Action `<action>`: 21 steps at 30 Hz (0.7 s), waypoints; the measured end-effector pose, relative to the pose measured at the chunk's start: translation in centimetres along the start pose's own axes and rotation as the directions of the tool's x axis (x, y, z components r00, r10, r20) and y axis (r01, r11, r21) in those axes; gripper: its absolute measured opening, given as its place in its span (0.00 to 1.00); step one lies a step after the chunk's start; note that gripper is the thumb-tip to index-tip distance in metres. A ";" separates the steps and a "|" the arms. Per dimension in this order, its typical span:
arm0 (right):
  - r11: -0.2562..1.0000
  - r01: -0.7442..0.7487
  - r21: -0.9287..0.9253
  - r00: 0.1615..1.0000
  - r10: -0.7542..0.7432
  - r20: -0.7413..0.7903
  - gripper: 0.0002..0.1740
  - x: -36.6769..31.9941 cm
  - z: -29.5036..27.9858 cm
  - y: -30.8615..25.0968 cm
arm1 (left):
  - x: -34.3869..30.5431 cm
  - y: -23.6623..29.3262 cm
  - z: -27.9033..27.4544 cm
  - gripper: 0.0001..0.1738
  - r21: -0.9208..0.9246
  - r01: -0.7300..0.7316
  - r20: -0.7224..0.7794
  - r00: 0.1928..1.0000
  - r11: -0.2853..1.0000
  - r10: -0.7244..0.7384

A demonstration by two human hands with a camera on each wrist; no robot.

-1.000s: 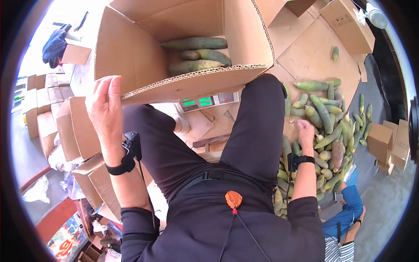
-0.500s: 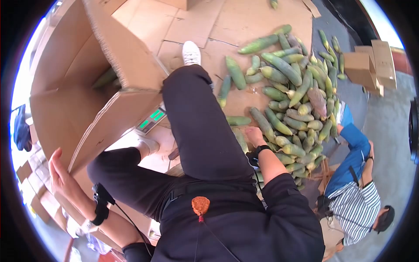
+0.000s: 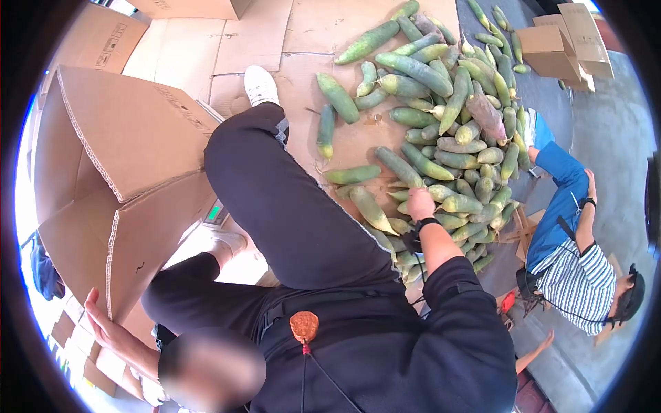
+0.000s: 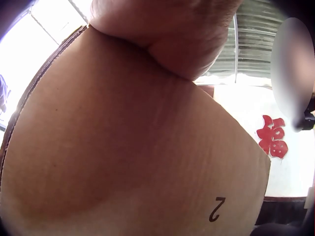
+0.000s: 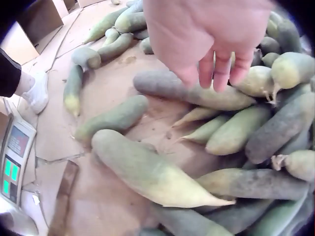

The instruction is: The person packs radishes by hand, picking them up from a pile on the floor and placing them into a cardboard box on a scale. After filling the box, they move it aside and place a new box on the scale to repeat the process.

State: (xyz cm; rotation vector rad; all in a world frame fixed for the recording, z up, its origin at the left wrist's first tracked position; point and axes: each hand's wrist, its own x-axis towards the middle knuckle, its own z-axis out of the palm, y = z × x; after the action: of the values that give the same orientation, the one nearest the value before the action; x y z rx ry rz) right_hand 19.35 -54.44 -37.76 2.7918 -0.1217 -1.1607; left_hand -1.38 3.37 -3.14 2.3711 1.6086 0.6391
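Green radishes [image 3: 451, 103] are lying heaped at 2 o'clock in the head view, on cardboard sheets [image 3: 303, 89] spread beneath them. A grey-green radish [image 5: 157, 81] is lying just below the right hand [image 5: 211, 39], as the right wrist view is showing. Judging by its bulk, it is probably fairly heavy and stiff; its smooth skin may be turning slippery where damp, and its narrow root end is seeming the likeliest part to snap. The thick middle is offering the soundest hold. In appearance, the radishes are showing long, tapering bodies, dull grey-green and often paling to yellowish at one end; a large pale-ended radish [image 5: 142, 164] is lying at 7 o'clock from the right hand. That hand is hanging with fingers loosely bent, grasping nothing; whether its fingertips are touching a radish is unclear. At 8 o'clock, the left hand [image 3: 110, 334] is resting unclenched against a cardboard box [image 3: 131, 131], fingers extended.
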 end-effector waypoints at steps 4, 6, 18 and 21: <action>0.995 -0.075 0.064 0.997 0.073 0.028 0.21 -2.2 -0.2 3.7 | -0.2 0.4 0.0 0.30 0.012 0.011 -0.007 1.000 1.000 -0.011; 0.999 -0.004 0.042 0.997 0.007 -0.071 0.22 -2.8 1.3 5.4 | -0.3 0.6 -0.1 0.30 -0.016 0.020 -0.007 1.000 1.000 -0.020; 0.987 -0.158 0.014 0.975 0.154 0.159 0.19 -2.9 2.3 6.4 | 0.5 -1.1 -0.3 0.27 -0.016 -0.058 0.051 0.997 0.998 0.059; 0.979 0.038 -0.202 0.991 -0.010 0.137 0.17 -1.3 3.7 8.4 | 0.1 -0.2 -0.5 0.25 0.025 -0.103 0.046 0.994 0.994 0.102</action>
State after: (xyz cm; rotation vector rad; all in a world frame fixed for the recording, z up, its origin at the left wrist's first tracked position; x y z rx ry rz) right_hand 15.61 -62.88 -38.27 2.5433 0.0192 -1.2886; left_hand -1.74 3.45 -2.80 2.4830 1.4947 0.5819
